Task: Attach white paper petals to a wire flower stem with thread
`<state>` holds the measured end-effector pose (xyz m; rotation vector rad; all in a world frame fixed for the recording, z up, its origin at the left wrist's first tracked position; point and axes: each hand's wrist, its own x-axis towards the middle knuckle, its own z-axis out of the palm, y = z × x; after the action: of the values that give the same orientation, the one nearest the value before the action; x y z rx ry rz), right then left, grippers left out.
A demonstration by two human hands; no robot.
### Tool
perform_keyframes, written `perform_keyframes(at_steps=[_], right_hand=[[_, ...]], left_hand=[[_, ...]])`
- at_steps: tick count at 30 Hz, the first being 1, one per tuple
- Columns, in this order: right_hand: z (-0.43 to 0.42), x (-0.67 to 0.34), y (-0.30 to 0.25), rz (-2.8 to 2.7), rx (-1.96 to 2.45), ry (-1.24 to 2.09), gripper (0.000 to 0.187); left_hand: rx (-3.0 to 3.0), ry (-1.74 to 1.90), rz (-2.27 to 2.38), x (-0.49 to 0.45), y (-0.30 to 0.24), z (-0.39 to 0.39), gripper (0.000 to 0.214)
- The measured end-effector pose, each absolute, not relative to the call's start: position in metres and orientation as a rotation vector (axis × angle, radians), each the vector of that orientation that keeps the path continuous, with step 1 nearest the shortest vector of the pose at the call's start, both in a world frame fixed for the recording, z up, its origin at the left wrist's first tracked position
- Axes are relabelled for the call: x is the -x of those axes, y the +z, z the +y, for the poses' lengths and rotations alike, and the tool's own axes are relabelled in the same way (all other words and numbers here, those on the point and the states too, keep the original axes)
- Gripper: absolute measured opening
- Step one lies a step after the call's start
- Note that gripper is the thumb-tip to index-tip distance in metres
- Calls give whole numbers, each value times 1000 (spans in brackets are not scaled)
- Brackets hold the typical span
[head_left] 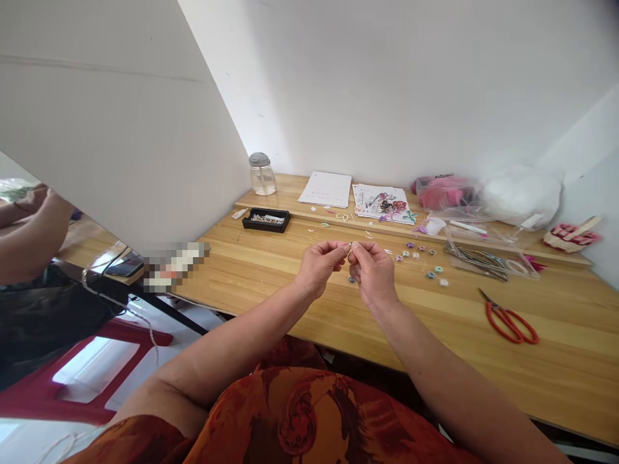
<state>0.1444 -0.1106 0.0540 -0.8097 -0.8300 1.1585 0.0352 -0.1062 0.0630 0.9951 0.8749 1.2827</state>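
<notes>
My left hand (pixel 323 263) and my right hand (pixel 373 269) meet above the middle of the wooden table (pixel 271 270), fingertips pinched together. A tiny pale thing shows between the fingertips, too small to name. Just below the hands a small dark blue spool-like piece (pixel 352 280) lies on the wood, partly covered by my right hand. Right of that hand are several small round coloured pieces, among them a purple one (pixel 410 245), a green one (pixel 438 269) and a white one (pixel 443 282).
Red-handled scissors (pixel 510 323) lie at the right. Behind stand a black box (pixel 265 220), a lidded jar (pixel 262 177), papers (pixel 326 188), a pink bag (pixel 442 193) and a small basket (pixel 570 238). A clear tray (pixel 527 270) holds metal tools. Another person's arm (pixel 39 232) shows at left beyond a partition.
</notes>
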Motion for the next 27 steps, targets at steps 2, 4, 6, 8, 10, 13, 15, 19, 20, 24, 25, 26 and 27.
perform_keyframes(at_steps=[2, 4, 6, 8, 10, 13, 15, 19, 20, 24, 25, 26, 27], right_hand=[[-113, -143, 56, -836, 809, 1158, 26], [-116, -143, 56, -833, 811, 1160, 27], [-117, -143, 56, -826, 811, 1161, 27], [-119, -143, 55, -824, 808, 1161, 27], [-120, -144, 55, -826, 810, 1158, 26], [-121, -145, 56, -824, 818, 1152, 27], [-120, -145, 56, -821, 821, 1149, 27], [-116, -147, 57, -822, 823, 1142, 28], [-115, -147, 58, -823, 822, 1141, 28], [-110, -148, 62, -816, 820, 1137, 30], [-108, -149, 64, -815, 822, 1134, 30], [-107, -149, 66, -814, 823, 1128, 31], [-105, -149, 67, -815, 823, 1121, 31]], left_hand=[[-993, 1291, 880, -34, 65, -109, 31], [-981, 1284, 877, -33, 66, -112, 31], [-960, 1268, 865, -32, 66, -114, 30], [-947, 1254, 859, -32, 66, -116, 30], [-949, 1249, 868, -32, 66, -116, 29], [-971, 1255, 881, -34, 66, -115, 30], [-988, 1257, 882, -36, 66, -114, 31], [-1018, 1255, 869, -37, 67, -110, 29], [-1015, 1256, 863, -36, 68, -109, 28], [-992, 1261, 843, -37, 71, -102, 25], [-994, 1263, 836, -37, 73, -100, 24], [-998, 1265, 829, -38, 74, -98, 24], [-1004, 1268, 822, -39, 75, -96, 25]])
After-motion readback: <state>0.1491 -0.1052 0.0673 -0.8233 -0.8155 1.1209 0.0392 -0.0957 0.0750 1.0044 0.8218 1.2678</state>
